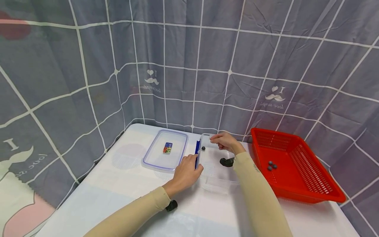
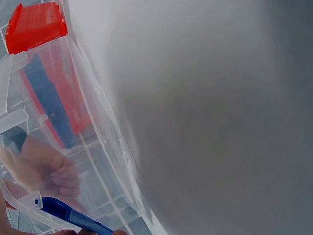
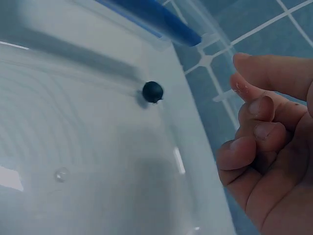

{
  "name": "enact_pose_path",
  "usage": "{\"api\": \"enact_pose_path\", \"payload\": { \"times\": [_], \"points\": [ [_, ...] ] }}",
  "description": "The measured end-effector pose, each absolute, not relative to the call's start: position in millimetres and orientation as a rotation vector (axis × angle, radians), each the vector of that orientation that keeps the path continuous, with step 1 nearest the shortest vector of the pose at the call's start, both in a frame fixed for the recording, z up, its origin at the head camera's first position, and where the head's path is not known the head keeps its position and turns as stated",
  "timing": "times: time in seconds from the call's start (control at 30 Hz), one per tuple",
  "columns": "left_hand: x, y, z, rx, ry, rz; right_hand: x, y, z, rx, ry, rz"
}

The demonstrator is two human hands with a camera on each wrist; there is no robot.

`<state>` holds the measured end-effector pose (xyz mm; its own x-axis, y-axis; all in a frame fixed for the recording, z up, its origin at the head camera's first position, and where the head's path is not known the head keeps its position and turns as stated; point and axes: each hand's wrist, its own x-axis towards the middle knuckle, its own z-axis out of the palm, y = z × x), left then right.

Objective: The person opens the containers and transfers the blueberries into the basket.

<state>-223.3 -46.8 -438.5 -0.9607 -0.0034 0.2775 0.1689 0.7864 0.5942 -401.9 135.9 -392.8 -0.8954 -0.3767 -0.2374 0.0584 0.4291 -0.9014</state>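
Note:
My left hand [image 1: 188, 169] grips the blue handle [image 1: 196, 154] on the left side of a clear plastic box [image 1: 217, 182]. A single dark blueberry [image 3: 153, 92] lies inside the box, near that left wall. Over the far part of the box is my right hand [image 1: 226, 142], its thumb and index finger extended close together with no item visible between them. Its other fingers [image 3: 237, 152] are loosely curled. Through the clear wall in the left wrist view, the right hand [image 2: 61, 178] appears behind the blue handle.
A red perforated basket [image 1: 296, 194] stands right of the box, with several blueberries [image 1: 270, 165] on its floor. Left of the box lies a clear lid [image 1: 154, 154] with a purple-blue rim and a colourful label [image 1: 167, 147]. A grey checked curtain [image 1: 177, 82] hangs behind the table.

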Motion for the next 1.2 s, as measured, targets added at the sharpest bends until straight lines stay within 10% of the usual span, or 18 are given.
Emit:
{"api": "enact_pose_path", "payload": {
  "times": [1.2],
  "points": [
    [-222,-48,-438,-0.146,-2.712,-0.916,-404,105,-440,-0.066,2.352,-1.384]
  ]
}}
